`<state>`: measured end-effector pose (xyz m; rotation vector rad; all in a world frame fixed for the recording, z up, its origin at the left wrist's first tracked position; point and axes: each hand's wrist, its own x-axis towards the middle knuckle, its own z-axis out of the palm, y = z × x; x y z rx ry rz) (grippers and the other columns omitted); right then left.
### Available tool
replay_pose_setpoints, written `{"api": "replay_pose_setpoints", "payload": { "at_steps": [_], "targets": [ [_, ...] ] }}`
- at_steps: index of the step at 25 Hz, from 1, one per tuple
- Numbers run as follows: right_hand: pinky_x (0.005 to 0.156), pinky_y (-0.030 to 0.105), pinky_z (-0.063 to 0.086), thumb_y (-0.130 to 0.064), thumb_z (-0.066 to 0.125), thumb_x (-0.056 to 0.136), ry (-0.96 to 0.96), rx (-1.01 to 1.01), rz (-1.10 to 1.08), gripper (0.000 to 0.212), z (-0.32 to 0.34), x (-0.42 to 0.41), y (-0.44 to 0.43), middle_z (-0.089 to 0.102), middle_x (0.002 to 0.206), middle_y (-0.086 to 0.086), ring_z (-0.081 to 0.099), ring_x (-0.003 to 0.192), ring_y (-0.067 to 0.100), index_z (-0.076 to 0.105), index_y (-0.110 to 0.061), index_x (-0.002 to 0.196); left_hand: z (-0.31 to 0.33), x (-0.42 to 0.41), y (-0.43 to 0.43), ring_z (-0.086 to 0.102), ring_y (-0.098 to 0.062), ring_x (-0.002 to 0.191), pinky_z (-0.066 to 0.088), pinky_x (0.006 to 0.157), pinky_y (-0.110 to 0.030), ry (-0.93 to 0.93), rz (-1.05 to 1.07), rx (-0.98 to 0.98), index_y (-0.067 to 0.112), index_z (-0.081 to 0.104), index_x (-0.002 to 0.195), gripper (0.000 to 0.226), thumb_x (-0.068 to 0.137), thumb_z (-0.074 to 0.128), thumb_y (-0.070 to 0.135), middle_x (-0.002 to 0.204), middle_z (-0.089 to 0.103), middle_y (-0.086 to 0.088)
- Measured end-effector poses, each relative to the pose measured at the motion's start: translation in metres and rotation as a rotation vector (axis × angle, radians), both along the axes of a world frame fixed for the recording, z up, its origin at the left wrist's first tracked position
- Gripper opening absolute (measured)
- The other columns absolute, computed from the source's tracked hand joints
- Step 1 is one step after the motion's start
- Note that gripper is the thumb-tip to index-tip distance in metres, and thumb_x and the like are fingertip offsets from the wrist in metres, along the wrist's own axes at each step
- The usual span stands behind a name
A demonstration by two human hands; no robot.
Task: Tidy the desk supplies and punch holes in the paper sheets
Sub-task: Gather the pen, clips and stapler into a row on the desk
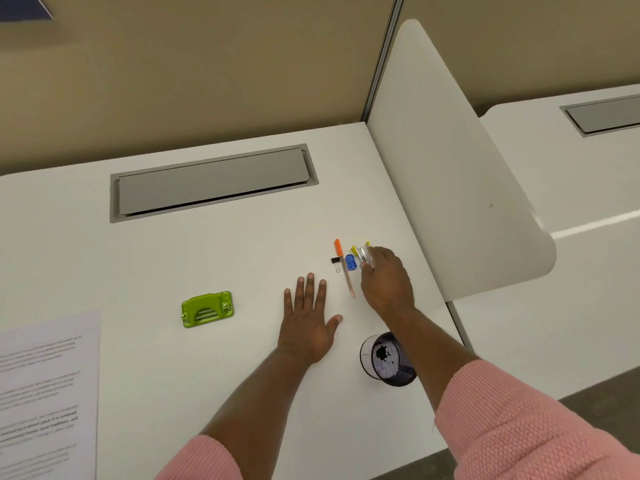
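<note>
White table (242, 258) tidying looks barely begun: beyond the black mesh cup (388, 360) the right hand (386, 282) curls its fingers round clear yellow-capped pens (360, 252), the left hand (308, 323) lies flat and released, and the green plastic hole punch (207, 309) and printed paper sheets (45, 393) sit unused to that cup's left.

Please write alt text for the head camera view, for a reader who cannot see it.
A person's right hand curls over yellow-capped pens on a white desk; the left hand lies flat. Nearby: an orange-capped pen, green hole punch, mesh cup, printed sheets.
</note>
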<state>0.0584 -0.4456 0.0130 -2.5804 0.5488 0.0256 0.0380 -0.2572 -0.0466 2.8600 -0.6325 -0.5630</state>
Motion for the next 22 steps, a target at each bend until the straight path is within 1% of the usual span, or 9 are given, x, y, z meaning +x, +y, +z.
{"api": "replay_pose_setpoints", "payload": {
  "at_steps": [2, 4, 5, 7, 10, 15, 18, 22],
  "targets": [
    [0.119, 0.039, 0.030, -0.033, 0.047, 0.102, 0.029, -0.035, 0.051, 0.053, 0.005, -0.006, 0.009, 0.041, 0.156, 0.006, 0.036, 0.145, 0.024, 0.041, -0.013, 0.150, 0.010, -0.001, 0.005, -0.023, -0.027, 0.151, -0.009, 0.123, -0.051, 0.003, 0.046, -0.021, 0.020, -0.012, 0.158, 0.079, 0.099, 0.015, 0.064, 0.164, -0.022, -0.009],
    [0.125, 0.039, 0.016, -0.044, 0.041, 0.103, 0.058, -0.089, 0.101, 0.062, 0.008, -0.012, 0.019, 0.025, 0.165, 0.005, 0.021, 0.152, 0.021, 0.029, -0.015, 0.156, 0.020, -0.004, 0.014, -0.020, -0.027, 0.152, -0.008, 0.123, -0.050, -0.022, 0.065, -0.033, 0.020, -0.009, 0.159, 0.080, 0.098, 0.015, 0.066, 0.165, -0.019, -0.008],
    [0.126, 0.040, 0.012, -0.048, 0.039, 0.103, 0.056, -0.102, 0.121, 0.065, 0.011, -0.016, 0.027, 0.020, 0.166, 0.004, 0.017, 0.154, 0.020, 0.025, -0.015, 0.157, 0.025, -0.006, 0.023, -0.019, -0.027, 0.152, -0.007, 0.123, -0.050, -0.044, 0.067, -0.038, 0.020, -0.007, 0.159, 0.081, 0.097, 0.015, 0.067, 0.165, -0.018, -0.008],
    [0.126, 0.043, 0.012, -0.049, 0.040, 0.102, 0.019, -0.124, 0.162, 0.069, 0.017, -0.025, 0.045, 0.015, 0.167, 0.005, 0.012, 0.155, 0.021, 0.021, -0.015, 0.159, 0.034, -0.012, 0.043, -0.017, -0.027, 0.153, -0.007, 0.123, -0.050, -0.084, 0.081, -0.044, 0.019, -0.004, 0.159, 0.082, 0.097, 0.014, 0.068, 0.166, -0.015, -0.008],
    [0.125, 0.047, 0.015, -0.051, 0.039, 0.102, -0.017, -0.172, 0.225, 0.072, 0.024, -0.041, 0.078, 0.013, 0.168, 0.008, 0.009, 0.155, 0.025, 0.018, -0.013, 0.159, 0.047, -0.021, 0.078, -0.017, -0.026, 0.153, -0.008, 0.123, -0.051, -0.124, 0.104, -0.045, 0.020, -0.004, 0.159, 0.082, 0.096, 0.011, 0.069, 0.166, -0.014, -0.007],
    [0.126, 0.043, 0.004, -0.059, 0.031, 0.101, 0.000, -0.160, 0.290, 0.076, 0.023, -0.074, 0.139, 0.002, 0.169, 0.005, 0.002, 0.156, 0.021, 0.010, -0.017, 0.160, 0.061, -0.046, 0.138, -0.012, -0.027, 0.154, -0.005, 0.123, -0.050, -0.170, 0.163, -0.061, 0.019, 0.000, 0.160, 0.083, 0.095, 0.010, 0.071, 0.166, -0.010, -0.007],
    [0.126, 0.046, 0.007, -0.060, 0.032, 0.100, -0.009, -0.150, 0.345, 0.077, 0.022, -0.095, 0.179, 0.001, 0.169, 0.005, 0.003, 0.156, 0.022, 0.010, -0.016, 0.160, 0.065, -0.067, 0.179, -0.008, -0.026, 0.154, -0.003, 0.124, -0.051, -0.195, 0.191, -0.051, 0.018, 0.002, 0.160, 0.083, 0.096, 0.013, 0.070, 0.167, -0.003, -0.009],
    [0.126, 0.044, 0.005, -0.061, 0.031, 0.100, -0.008, -0.143, 0.401, 0.078, 0.019, -0.121, 0.231, -0.001, 0.169, 0.004, 0.003, 0.156, 0.021, 0.008, -0.017, 0.160, 0.065, -0.096, 0.233, -0.014, -0.024, 0.154, -0.007, 0.124, -0.051, -0.193, 0.238, -0.033, 0.021, -0.002, 0.160, 0.082, 0.096, 0.010, 0.072, 0.167, -0.008, -0.007]
  ]
}}
